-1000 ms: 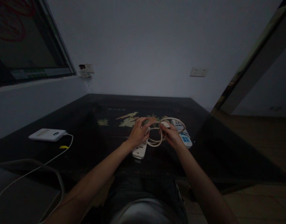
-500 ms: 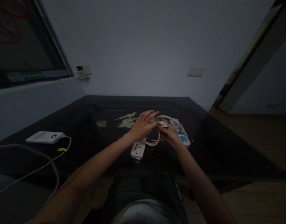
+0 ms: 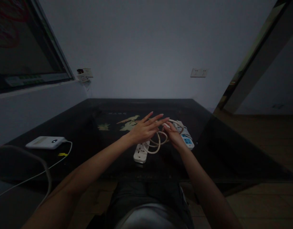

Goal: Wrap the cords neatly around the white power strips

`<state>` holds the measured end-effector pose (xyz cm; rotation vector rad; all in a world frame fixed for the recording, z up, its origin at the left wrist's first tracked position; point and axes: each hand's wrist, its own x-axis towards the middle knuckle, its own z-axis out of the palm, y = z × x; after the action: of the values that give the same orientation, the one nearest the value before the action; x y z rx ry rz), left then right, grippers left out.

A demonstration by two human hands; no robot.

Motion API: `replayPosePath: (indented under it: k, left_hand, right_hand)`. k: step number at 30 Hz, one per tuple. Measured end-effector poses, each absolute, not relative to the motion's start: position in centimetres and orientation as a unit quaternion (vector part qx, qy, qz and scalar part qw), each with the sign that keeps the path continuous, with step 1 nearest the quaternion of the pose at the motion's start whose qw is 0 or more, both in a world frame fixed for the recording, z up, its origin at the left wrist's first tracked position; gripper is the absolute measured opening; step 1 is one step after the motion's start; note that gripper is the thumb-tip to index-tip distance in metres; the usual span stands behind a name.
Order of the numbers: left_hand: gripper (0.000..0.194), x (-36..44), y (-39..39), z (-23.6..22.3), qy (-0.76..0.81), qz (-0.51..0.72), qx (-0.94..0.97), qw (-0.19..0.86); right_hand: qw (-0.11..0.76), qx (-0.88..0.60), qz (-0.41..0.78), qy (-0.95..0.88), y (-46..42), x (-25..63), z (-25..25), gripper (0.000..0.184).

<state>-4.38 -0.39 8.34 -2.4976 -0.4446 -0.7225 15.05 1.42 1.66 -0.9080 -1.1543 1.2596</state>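
A white power strip (image 3: 140,153) lies on the dark table, partly under my left hand. Its pale cord (image 3: 158,144) hangs in loose loops between my hands. My left hand (image 3: 147,128) is held over the cord with its fingers stretched and spread, palm down. My right hand (image 3: 172,135) is closed on a white end of the cord, which looks like the plug and is partly hidden by the fingers. Just right of it lies a second power strip (image 3: 188,141) with a blue socket face, its cord wrapped around it.
A white power bank (image 3: 45,142) with a thin white cable lies at the table's left, near a yellow tag (image 3: 62,154). A grey curved bar or tube (image 3: 45,165) rises at lower left. Wall sockets (image 3: 199,72) are behind the black table (image 3: 223,152).
My left hand has opened, its fingers now straight and spread out. The cord loops below have shifted and hang wider. My right hand keeps its grip.
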Motion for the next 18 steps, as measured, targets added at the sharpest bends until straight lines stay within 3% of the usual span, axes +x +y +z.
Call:
replayPosePath:
  k: [10,18]
  left_hand:
    - [0.022,-4.8,-0.2,8.2,-0.163,-0.214,-0.929,0.252]
    - [0.019,-4.6,-0.4,7.5,-0.184,-0.249,-0.907,0.287]
  right_hand:
    - [0.586,-0.397,0.392,-0.587,1.9,14.9,1.4,0.03]
    - [0.596,-0.394,0.241,-0.657,1.4,14.5,1.5,0.028]
